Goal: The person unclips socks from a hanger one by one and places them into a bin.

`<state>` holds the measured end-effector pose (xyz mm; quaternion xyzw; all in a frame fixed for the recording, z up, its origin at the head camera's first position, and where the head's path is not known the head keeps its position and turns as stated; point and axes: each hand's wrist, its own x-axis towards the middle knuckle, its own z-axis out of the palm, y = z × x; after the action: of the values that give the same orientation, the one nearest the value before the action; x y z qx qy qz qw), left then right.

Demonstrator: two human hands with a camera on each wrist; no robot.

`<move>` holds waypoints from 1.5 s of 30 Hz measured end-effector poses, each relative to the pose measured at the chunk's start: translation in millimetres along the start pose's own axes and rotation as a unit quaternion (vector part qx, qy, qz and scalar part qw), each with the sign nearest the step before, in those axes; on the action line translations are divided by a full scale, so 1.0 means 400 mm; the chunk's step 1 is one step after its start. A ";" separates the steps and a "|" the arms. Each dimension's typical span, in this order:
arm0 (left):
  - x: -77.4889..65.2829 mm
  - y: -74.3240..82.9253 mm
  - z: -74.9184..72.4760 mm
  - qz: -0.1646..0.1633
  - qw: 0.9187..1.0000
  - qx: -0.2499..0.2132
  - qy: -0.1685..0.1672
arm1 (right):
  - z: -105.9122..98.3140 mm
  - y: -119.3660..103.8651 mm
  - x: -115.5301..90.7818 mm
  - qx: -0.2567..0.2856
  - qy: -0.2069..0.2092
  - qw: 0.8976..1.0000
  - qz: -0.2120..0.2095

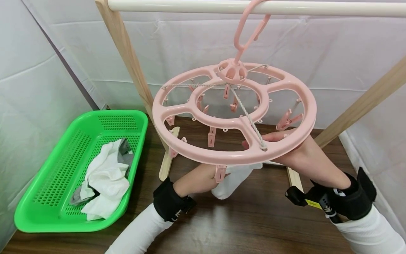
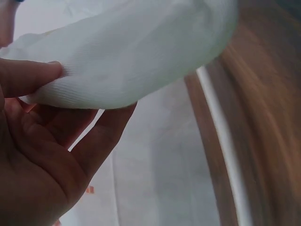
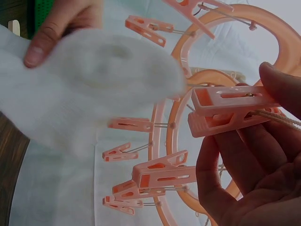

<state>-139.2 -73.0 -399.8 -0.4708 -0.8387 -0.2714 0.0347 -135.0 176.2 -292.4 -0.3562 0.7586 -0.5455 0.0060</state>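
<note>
My left hand [image 1: 207, 176] pinches a white sock [image 1: 233, 181] between thumb and fingers, below the near rim of a round pink clip hanger [image 1: 309, 102]. The left wrist view shows the fine-ribbed knit of the sock close up. Beneath the hanger's right side, my right hand [image 1: 299, 151] is partly hidden by the rim. In the right wrist view its thumb and fingers squeeze a pink clothespin [image 3: 235, 101]. The sock is held out a short way from that clothespin, overlapping the hanger in this view.
A white bar [image 1: 190, 6] on a wooden frame [image 1: 127, 53] carries the hanger by its hook [image 1: 241, 31]. Several other clothespins [image 1: 211, 137] dangle from the rings. On the left, a green basket [image 1: 23, 211] holds white and grey clothes [image 1: 108, 173].
</note>
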 end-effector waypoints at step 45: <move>-0.412 0.046 -0.290 -0.173 0.973 0.073 0.133 | 0.006 0.029 -0.014 0.054 0.010 0.997 0.059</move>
<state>-56.0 -249.1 -345.2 -0.2743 -0.9131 -0.2711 0.1327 -136.1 178.8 -305.3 -0.3046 0.7476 -0.5880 0.0504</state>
